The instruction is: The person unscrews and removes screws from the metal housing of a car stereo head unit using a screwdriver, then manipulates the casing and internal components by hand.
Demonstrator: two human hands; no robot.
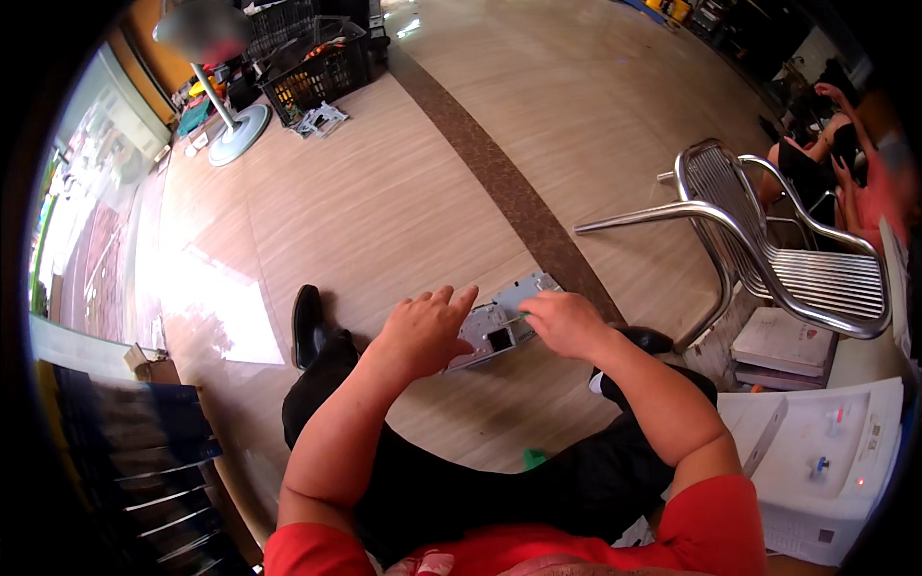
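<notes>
A flat silver-grey metal unit, an opened electronic chassis by its look, lies in front of me between my feet. There is a dark square opening in its near part. My left hand is at its left edge, fingers spread and thumb close to the metal; nothing shows in it. Over the right part of the unit, my right hand is closed on a thin tool, seemingly a screwdriver, whose shaft points left across the metal. Its grip is hidden by my fingers.
A tipped metal chair lies to the right, near books and a white appliance. Far left are a black crate, loose metal parts and a round-based stand. A seated person is at far right.
</notes>
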